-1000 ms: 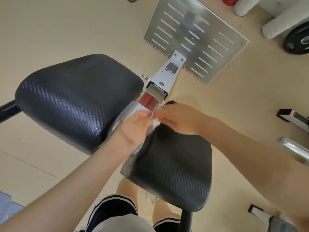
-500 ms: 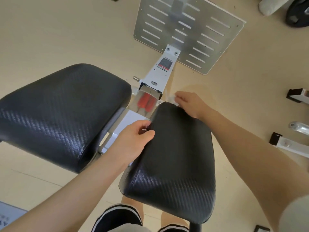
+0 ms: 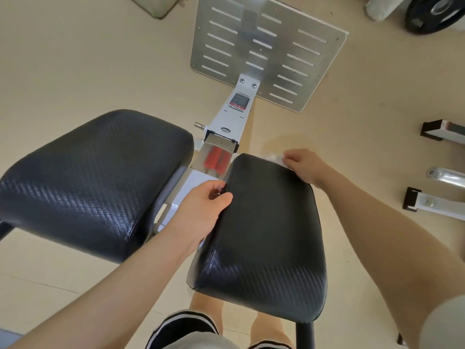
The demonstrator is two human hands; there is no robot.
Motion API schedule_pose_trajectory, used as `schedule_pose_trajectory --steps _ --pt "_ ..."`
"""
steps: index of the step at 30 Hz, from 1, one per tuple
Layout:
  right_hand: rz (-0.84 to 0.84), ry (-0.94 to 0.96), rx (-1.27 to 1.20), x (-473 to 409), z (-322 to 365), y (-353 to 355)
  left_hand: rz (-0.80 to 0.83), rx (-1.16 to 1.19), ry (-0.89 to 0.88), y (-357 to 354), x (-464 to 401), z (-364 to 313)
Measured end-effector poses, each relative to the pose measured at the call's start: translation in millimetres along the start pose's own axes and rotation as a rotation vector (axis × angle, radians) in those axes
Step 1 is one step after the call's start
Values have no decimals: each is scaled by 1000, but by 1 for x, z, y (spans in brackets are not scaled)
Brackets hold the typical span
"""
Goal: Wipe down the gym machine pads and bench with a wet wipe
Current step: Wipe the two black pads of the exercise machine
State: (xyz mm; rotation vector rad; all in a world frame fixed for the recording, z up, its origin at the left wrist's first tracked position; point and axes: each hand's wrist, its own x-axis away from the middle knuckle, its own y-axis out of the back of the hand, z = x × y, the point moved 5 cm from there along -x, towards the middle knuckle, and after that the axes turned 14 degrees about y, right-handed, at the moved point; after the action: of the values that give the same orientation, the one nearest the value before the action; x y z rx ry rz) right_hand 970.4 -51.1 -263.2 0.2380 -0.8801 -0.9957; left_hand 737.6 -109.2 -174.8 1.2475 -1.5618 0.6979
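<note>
Two black textured pads sit side by side on a white machine frame (image 3: 234,114). My left hand (image 3: 201,207) grips the inner left edge of the right pad (image 3: 266,230), thumb on top and fingers curled under. My right hand (image 3: 302,165) holds a white wet wipe (image 3: 275,157) against the far right corner of that pad; only a small crumpled bit of the wipe shows past the fingers. Nothing touches the left pad (image 3: 93,182).
A slotted metal foot plate (image 3: 271,49) lies on the beige floor beyond the pads. A black weight plate (image 3: 437,11) is at top right. White frame legs with black caps (image 3: 432,202) and a chrome bar (image 3: 448,177) stand at the right. My legs are below the pads.
My right hand slid the wipe from the right pad's near-left corner, beside my left hand, across its far edge to the far right corner. My left hand now grips the pad's inner edge.
</note>
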Motion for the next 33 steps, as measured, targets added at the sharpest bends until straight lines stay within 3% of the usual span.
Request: schedule_pose_trajectory --steps 6,10,14,17,19,26,29,33 --pt "-274 -236 -19 64 -25 18 -23 -119 -50 0 3 -5" --pt "-569 -133 -666 112 39 24 -183 -309 -228 2 32 -29" --pt "-564 9 -1039 179 105 19 -23 -340 -487 -20 81 -44" --pt "-621 -18 -1124 219 127 2 252 -318 -492 -47 114 -28" --pt "-642 -14 -1128 240 137 -14 344 -298 -465 -58 132 -8" --pt "-702 67 -1176 314 156 -110 141 -406 -532 -54 162 79" --pt "-783 -113 -1150 335 142 -175 146 -551 -463 -52 160 128" --pt "-920 -496 -1270 349 104 -254 -74 -483 -490 -17 151 166"
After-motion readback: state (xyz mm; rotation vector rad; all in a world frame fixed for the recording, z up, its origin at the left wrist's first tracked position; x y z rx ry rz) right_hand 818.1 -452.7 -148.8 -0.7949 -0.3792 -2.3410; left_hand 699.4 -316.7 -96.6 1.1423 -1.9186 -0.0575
